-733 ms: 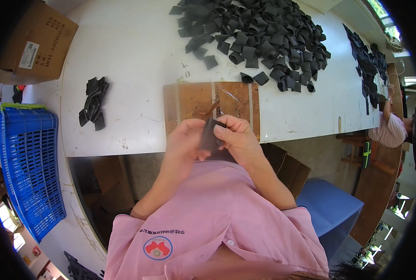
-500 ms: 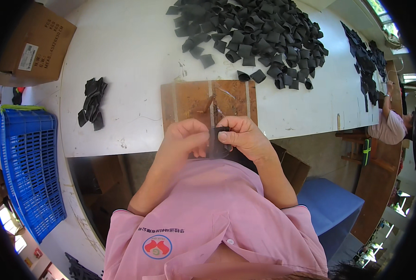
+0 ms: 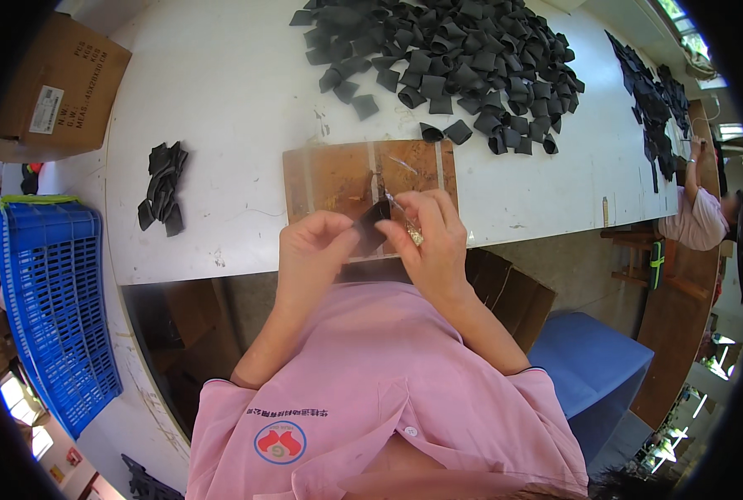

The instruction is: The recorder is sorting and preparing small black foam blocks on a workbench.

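Observation:
In front of my chest, over the near edge of a brown board (image 3: 321, 179), my two hands meet at a small black fabric piece (image 3: 371, 227). It looks like a short flat loop and is slightly smeared by motion. My left hand (image 3: 315, 248) pinches its left end between thumb and fingers. At its right edge is the thumb of my right hand (image 3: 434, 243), the fingers curled above. A thin shiny item, whose kind I cannot make out, shows beside the right fingers, partly hidden. Beyond the board lies a large heap of similar black loops (image 3: 463, 67).
On the white table (image 3: 230, 108), a small stack of black pieces (image 3: 163, 187) lies left, with more black strips (image 3: 642, 100) far right. A cardboard box (image 3: 71, 83) and blue plastic basket (image 3: 59, 308) stand left. A blue stool (image 3: 588, 358) is at right; another person (image 3: 695, 217) sits beyond.
The black piece has tilted and moved slightly up and left. My right hand has turned, its fingers rising toward the board, while my left hand has kept near the piece.

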A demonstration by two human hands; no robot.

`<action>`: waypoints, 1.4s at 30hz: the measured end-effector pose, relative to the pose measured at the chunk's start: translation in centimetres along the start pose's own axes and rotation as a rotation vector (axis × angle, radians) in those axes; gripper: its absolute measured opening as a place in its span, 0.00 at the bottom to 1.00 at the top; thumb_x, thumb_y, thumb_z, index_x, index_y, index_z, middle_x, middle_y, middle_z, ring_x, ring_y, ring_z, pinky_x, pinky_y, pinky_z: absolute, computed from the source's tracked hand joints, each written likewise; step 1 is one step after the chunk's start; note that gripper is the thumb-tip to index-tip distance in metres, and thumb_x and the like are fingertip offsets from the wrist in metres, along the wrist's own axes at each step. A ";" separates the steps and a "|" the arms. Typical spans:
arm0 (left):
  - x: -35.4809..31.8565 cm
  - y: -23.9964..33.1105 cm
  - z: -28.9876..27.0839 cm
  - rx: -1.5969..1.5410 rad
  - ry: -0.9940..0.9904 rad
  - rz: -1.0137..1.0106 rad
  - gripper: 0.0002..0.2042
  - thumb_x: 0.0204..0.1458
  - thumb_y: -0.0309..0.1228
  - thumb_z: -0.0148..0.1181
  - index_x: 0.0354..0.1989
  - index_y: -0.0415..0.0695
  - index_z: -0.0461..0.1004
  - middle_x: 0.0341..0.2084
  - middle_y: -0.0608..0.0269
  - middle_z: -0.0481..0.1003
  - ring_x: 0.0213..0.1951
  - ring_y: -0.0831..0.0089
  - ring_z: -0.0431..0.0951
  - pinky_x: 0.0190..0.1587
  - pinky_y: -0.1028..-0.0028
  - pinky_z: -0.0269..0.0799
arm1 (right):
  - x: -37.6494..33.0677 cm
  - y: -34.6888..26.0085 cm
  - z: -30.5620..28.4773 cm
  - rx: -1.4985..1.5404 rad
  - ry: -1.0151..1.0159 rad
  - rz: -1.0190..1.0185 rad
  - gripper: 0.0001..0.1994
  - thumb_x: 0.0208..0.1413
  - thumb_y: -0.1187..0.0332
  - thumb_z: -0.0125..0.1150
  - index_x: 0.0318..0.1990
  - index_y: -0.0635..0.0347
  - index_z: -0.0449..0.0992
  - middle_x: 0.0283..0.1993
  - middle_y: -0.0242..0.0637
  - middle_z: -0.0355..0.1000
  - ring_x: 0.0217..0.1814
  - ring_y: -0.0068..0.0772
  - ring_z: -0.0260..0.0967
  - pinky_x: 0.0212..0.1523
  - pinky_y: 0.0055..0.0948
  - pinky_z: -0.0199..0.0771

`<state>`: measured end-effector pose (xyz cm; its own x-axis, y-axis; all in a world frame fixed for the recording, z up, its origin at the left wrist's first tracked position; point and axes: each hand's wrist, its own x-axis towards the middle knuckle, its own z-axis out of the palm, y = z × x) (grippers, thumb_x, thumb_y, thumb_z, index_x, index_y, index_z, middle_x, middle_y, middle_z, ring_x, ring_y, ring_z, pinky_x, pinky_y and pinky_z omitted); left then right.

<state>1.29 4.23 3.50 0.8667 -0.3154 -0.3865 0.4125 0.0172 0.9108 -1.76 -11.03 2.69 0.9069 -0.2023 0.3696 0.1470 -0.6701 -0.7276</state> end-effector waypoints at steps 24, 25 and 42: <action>-0.1 1.7 2.6 -0.231 0.262 0.187 0.09 0.44 0.14 0.44 0.34 0.33 0.65 0.32 0.53 0.69 0.12 0.87 0.61 0.11 0.86 0.51 | 2.7 -1.9 -1.8 1.169 -0.584 0.769 0.10 0.54 0.67 0.50 0.24 0.60 0.66 0.20 0.22 0.58 0.23 0.11 0.50 0.22 0.14 0.49; 0.1 2.6 2.2 -0.232 0.263 0.192 0.09 0.44 0.14 0.44 0.34 0.33 0.65 0.32 0.53 0.69 0.12 0.87 0.61 0.11 0.86 0.51 | 3.6 -2.3 -1.9 1.034 -0.529 0.626 0.12 0.55 0.63 0.50 0.24 0.60 0.67 0.21 0.22 0.59 0.23 0.10 0.51 0.22 0.14 0.51; 2.5 5.3 0.4 0.353 0.007 0.878 0.10 0.46 0.21 0.54 0.38 0.34 0.70 0.35 0.54 0.71 0.37 0.71 0.69 0.43 0.73 0.62 | 4.9 -2.1 -1.5 0.366 -0.044 -0.085 0.17 0.43 0.63 0.62 0.37 0.66 0.68 0.32 0.39 0.65 0.29 0.30 0.64 0.26 0.24 0.65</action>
<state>5.51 3.13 7.38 0.8291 -0.3204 0.4583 -0.4958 -0.0424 0.8674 1.82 -11.68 6.94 0.9006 -0.1206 0.4175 0.3462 -0.3818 -0.8570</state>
